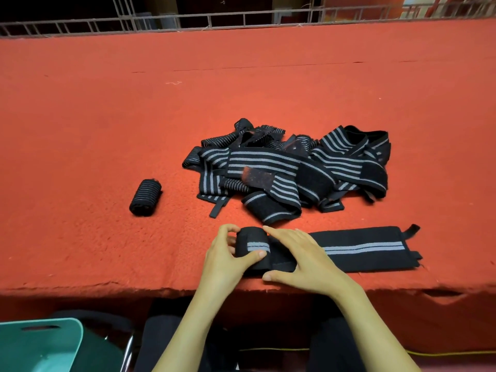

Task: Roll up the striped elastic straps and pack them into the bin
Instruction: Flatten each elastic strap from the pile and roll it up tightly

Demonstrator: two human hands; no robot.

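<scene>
Worktop (107,116): red fuzzy cloth all over, near edge ragged at 5 o'clock.
Wire railing (241,20): grey metal, along the far edge at 12 o'clock.
White thread (174,82): loose on the cloth, 11 o'clock.
Yellow cord (442,353): below the edge, 5 o'clock.

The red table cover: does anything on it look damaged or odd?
Yes. Its front edge is ragged, with a torn notch at the right. Also, a hook patch in the strap pile carries reddish fluff.
</scene>
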